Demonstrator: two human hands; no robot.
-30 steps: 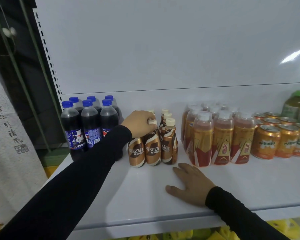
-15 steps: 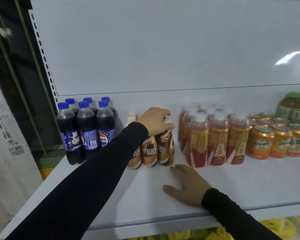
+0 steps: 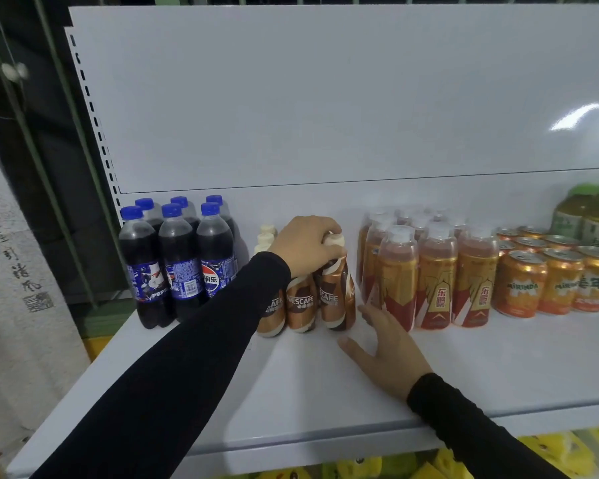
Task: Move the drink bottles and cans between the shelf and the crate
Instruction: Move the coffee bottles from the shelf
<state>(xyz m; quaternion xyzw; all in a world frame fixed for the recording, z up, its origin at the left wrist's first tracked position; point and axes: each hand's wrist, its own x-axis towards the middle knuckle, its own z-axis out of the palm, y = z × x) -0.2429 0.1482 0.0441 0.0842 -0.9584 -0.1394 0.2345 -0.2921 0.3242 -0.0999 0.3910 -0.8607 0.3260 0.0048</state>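
Broadly, a white metal shelf [image 3: 291,392] fills the view, stocked left to right with Pepsi bottles [image 3: 179,261], Nescafe bottles [image 3: 301,300], shrink-wrapped orange energy-drink bottles [image 3: 433,274], Mirinda cans [image 3: 550,281] and green bottles [image 3: 588,216] at the far right edge. No crate is in view. The Nescafe cluster stands upright, long axes vertical, between the Pepsi group and the orange pack. The left hand [image 3: 306,248] sits directly on top of the cluster, fingers curled round the cream cap and neck of the rightmost front bottle, so its grip is pinching that bottle from above. The right hand [image 3: 386,344] lies flat on the shelf, fingers spread and holding nothing, just right of and in front of the cluster, fingertips close to the orange pack's base. The left hand is plainly the nearer one; a straight lift upward looks like what comes next. Compared with half a second ago, the left grip sits further right on the cluster, and the right hand has slid forward toward the bottles.
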